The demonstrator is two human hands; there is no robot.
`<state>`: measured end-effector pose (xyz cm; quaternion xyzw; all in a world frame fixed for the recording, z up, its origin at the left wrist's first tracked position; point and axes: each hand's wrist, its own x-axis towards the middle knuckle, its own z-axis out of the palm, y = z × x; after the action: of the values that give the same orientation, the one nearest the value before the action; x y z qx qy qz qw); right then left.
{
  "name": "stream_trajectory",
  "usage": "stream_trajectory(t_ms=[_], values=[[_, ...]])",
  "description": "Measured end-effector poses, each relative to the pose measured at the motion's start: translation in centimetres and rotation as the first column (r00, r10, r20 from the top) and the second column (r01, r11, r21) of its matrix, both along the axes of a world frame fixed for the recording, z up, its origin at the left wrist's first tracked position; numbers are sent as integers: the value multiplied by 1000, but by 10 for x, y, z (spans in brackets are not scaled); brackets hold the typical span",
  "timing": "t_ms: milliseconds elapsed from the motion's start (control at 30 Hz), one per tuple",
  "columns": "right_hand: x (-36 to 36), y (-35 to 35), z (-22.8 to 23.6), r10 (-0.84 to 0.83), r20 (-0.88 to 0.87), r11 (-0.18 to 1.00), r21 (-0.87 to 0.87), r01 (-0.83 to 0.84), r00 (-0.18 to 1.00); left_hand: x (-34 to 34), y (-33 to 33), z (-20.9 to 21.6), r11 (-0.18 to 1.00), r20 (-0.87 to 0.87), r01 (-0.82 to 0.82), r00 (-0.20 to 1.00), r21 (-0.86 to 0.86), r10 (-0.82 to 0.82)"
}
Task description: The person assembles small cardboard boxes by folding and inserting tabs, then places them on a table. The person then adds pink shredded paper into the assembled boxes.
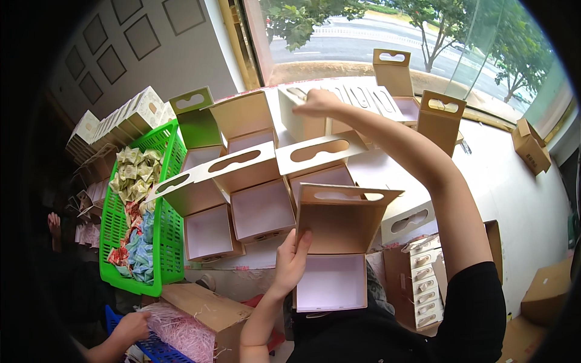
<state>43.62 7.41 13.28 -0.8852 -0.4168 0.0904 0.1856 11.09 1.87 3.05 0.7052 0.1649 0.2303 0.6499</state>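
Observation:
An open cardboard gift box with a pale lilac inside is in front of my body, its handled lid standing up. My left hand grips its left side, thumb on the lid's edge. My right arm stretches across the table. The right hand is closed at the top of a closed white handled box in the back row; its fingertips are partly hidden. Several open boxes like mine stand between, including a wide one and a smaller one, all with nothing seen inside.
At left a green plastic basket holds cream, red and blue wrapped bundles. Below it, another person's hand touches pink shredded paper in a carton. A carton of packed white boxes is at my right. Windows line the far side.

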Motion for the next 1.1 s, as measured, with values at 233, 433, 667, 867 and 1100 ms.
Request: stream_trajectory(t_ms=[233, 433, 667, 867, 1100], values=[[-9, -70, 77, -58, 32, 814, 581, 29, 998, 19, -4, -14, 964, 89, -261, 962, 46, 257], [-70, -200, 89, 46, -50, 643, 765, 9, 998, 43, 3, -27, 846, 71, -459, 886, 273, 458], [-105, -320, 10, -105, -464, 647, 640, 414, 880, 77, 7, -27, 678, 243, -562, 823, 474, 513], [-132, -362, -57, 80, -700, 561, 620, 548, 710, 67, 3, -9, 292, 432, -638, 727, 713, 534], [-153, -386, -144, 457, -798, 214, 528, 821, 394, 20, -26, -23, 513, 343, -490, 868, 705, 358]])
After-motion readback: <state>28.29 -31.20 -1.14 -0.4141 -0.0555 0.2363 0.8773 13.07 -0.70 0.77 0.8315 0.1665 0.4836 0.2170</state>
